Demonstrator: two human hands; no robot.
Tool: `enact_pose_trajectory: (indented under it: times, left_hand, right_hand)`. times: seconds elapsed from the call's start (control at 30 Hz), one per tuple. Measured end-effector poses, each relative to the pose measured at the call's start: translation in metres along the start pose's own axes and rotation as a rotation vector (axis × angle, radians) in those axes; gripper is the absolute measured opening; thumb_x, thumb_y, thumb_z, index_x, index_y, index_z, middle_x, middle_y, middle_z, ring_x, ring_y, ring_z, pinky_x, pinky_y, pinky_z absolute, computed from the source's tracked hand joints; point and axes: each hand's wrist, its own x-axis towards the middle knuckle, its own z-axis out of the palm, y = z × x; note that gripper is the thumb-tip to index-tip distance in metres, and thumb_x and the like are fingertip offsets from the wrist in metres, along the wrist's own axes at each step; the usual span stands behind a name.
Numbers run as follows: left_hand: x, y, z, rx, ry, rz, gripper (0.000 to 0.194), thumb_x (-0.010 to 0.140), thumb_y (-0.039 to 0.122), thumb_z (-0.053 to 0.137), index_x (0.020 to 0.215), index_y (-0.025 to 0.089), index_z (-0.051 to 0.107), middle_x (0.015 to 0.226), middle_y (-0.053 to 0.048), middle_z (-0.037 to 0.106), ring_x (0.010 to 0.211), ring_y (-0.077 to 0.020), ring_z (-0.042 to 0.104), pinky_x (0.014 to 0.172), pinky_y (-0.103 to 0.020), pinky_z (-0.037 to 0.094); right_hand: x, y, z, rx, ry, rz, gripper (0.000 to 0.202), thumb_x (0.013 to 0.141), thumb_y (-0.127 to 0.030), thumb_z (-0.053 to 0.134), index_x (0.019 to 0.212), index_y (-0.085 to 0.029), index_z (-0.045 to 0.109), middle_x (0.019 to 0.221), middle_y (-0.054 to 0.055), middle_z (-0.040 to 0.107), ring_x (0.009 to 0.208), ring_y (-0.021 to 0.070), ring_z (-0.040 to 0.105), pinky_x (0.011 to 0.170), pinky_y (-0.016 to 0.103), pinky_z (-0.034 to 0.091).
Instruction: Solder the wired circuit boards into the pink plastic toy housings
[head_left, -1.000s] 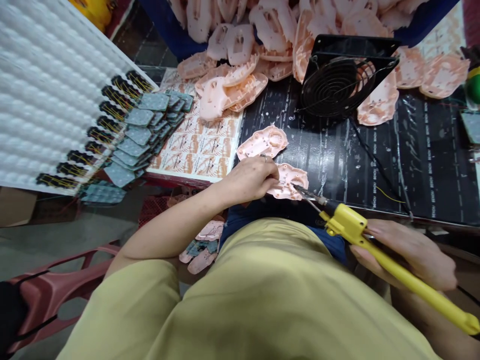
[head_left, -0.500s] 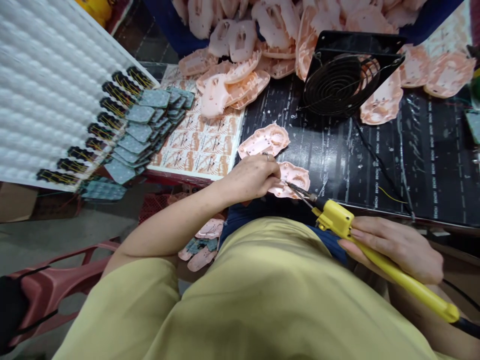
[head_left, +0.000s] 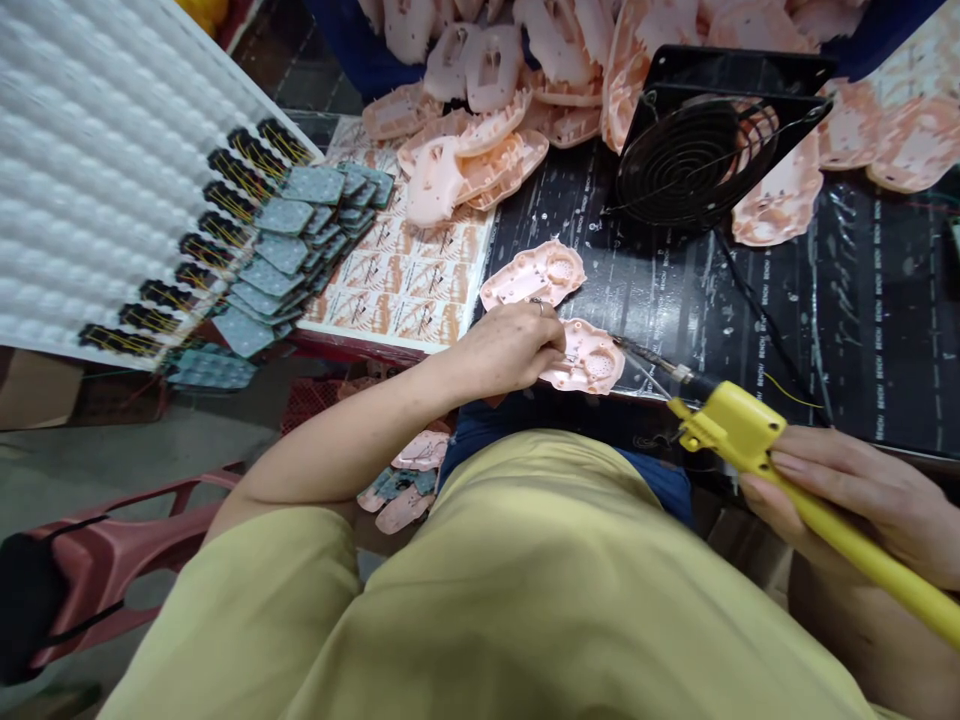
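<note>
My right hand (head_left: 862, 490) is wrapped round a yellow soldering iron (head_left: 742, 425) with a wire-feed guide at its front. The iron's tip points left, just off the right edge of a pink plastic shell (head_left: 596, 360) at the table's front edge. On that shell's left part rests my left hand (head_left: 510, 345), its fingers pinched together; what they hold, if anything, is hidden. Just behind lies a second pink plastic shell (head_left: 536, 275), inner side up, partly covered by my left hand.
A black fan (head_left: 690, 165) stands at the back right, its cable (head_left: 757, 300) running forward. Pink shells (head_left: 480, 160) are heaped behind. Left are stacked green circuit boards (head_left: 285, 250), black parts with yellow wires (head_left: 217, 205) and a white ridged sheet (head_left: 112, 150). A red stool (head_left: 112, 570) stands lower left.
My right hand has drawn the soldering iron back to the right, so its tip has left the front shell. My left hand has stayed nearly in place on the shell.
</note>
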Motion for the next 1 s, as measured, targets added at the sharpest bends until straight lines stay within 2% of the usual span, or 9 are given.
enact_pose_trajectory:
  times: [0.1, 0.17, 0.23, 0.33, 0.4, 0.5, 0.63, 0.83, 1.0]
  left_hand:
    - [0.000, -0.001, 0.001, 0.010, -0.004, 0.002, 0.015, 0.090, 0.014, 0.060, 0.087, 0.015, 0.075, 0.093, -0.007, 0.074, 0.089, -0.0203, 0.068, 0.083, -0.031, 0.051]
    - [0.000, -0.002, 0.001, 0.016, -0.005, 0.003, 0.015, 0.091, 0.015, 0.061, 0.086, 0.015, 0.075, 0.092, -0.007, 0.074, 0.089, -0.0203, 0.068, 0.082, -0.031, 0.051]
    - [0.000, -0.002, 0.001, 0.013, -0.004, 0.007, 0.015, 0.091, 0.018, 0.062, 0.086, 0.014, 0.075, 0.093, -0.008, 0.074, 0.088, -0.0203, 0.068, 0.081, -0.031, 0.051]
    - [-0.002, -0.002, -0.001, 0.006, 0.009, 0.021, 0.016, 0.093, 0.020, 0.061, 0.087, 0.014, 0.075, 0.094, -0.008, 0.074, 0.087, -0.0198, 0.068, 0.082, -0.031, 0.051]
    - [-0.003, -0.001, -0.003, 0.027, 0.018, 0.016, 0.019, 0.094, 0.022, 0.059, 0.089, 0.015, 0.076, 0.094, -0.007, 0.074, 0.087, -0.0193, 0.068, 0.081, -0.031, 0.051]
    - [0.000, 0.002, -0.006, 0.103, 0.002, -0.012, 0.023, 0.094, 0.023, 0.055, 0.090, 0.015, 0.076, 0.091, -0.007, 0.073, 0.086, -0.0194, 0.068, 0.079, -0.030, 0.051]
    - [0.006, 0.008, -0.010, 0.205, -0.058, -0.033, 0.026, 0.093, 0.022, 0.051, 0.091, 0.014, 0.076, 0.090, -0.008, 0.072, 0.086, -0.0205, 0.067, 0.077, -0.031, 0.051]
    - [0.012, 0.016, -0.016, 0.260, -0.141, -0.073, 0.027, 0.094, 0.021, 0.048, 0.092, 0.013, 0.074, 0.092, -0.010, 0.073, 0.089, -0.0244, 0.068, 0.074, -0.033, 0.049]
    - [0.014, 0.018, -0.017, 0.281, -0.155, -0.065, 0.027, 0.094, 0.021, 0.048, 0.092, 0.014, 0.074, 0.090, -0.010, 0.072, 0.088, -0.0242, 0.068, 0.074, -0.033, 0.049]
  right_hand:
    - [-0.001, 0.002, 0.007, -0.006, 0.047, -0.037, 0.038, 0.087, -0.026, 0.076, 0.124, -0.032, 0.067, 0.088, 0.001, 0.076, 0.073, 0.0183, 0.074, 0.063, 0.025, 0.064]
    - [-0.004, 0.002, 0.013, -0.071, 0.121, -0.001, 0.044, 0.089, -0.030, 0.075, 0.132, -0.031, 0.064, 0.089, 0.002, 0.077, 0.075, 0.0201, 0.075, 0.067, 0.029, 0.064]
    - [-0.005, 0.001, 0.017, -0.164, 0.137, -0.016, 0.054, 0.089, -0.034, 0.075, 0.140, -0.031, 0.059, 0.093, 0.003, 0.078, 0.075, 0.0214, 0.075, 0.069, 0.031, 0.064]
    - [-0.004, 0.002, 0.018, -0.194, 0.125, -0.080, 0.070, 0.083, -0.029, 0.082, 0.147, -0.029, 0.052, 0.095, 0.003, 0.078, 0.073, 0.0205, 0.075, 0.066, 0.029, 0.064]
    - [-0.002, 0.003, 0.018, -0.113, 0.122, -0.078, 0.067, 0.081, -0.026, 0.083, 0.143, -0.029, 0.057, 0.094, 0.002, 0.078, 0.074, 0.0198, 0.075, 0.065, 0.027, 0.064]
    - [0.002, 0.004, 0.020, -0.017, 0.166, -0.037, 0.051, 0.077, -0.022, 0.086, 0.124, -0.029, 0.068, 0.087, 0.000, 0.078, 0.073, 0.0195, 0.075, 0.064, 0.027, 0.065]
    - [0.009, 0.005, 0.023, 0.048, 0.192, -0.117, 0.038, 0.069, -0.013, 0.090, 0.100, -0.024, 0.072, 0.077, -0.002, 0.075, 0.066, 0.0171, 0.074, 0.058, 0.024, 0.064]
    - [0.019, 0.005, 0.023, 0.088, 0.124, -0.143, 0.033, 0.071, -0.010, 0.087, 0.098, -0.022, 0.071, 0.078, 0.000, 0.075, 0.069, 0.0183, 0.075, 0.060, 0.024, 0.066]
    - [0.022, 0.010, 0.021, 0.103, 0.053, -0.176, 0.033, 0.073, -0.014, 0.087, 0.098, -0.027, 0.069, 0.080, -0.001, 0.076, 0.070, 0.0191, 0.075, 0.058, 0.026, 0.066]
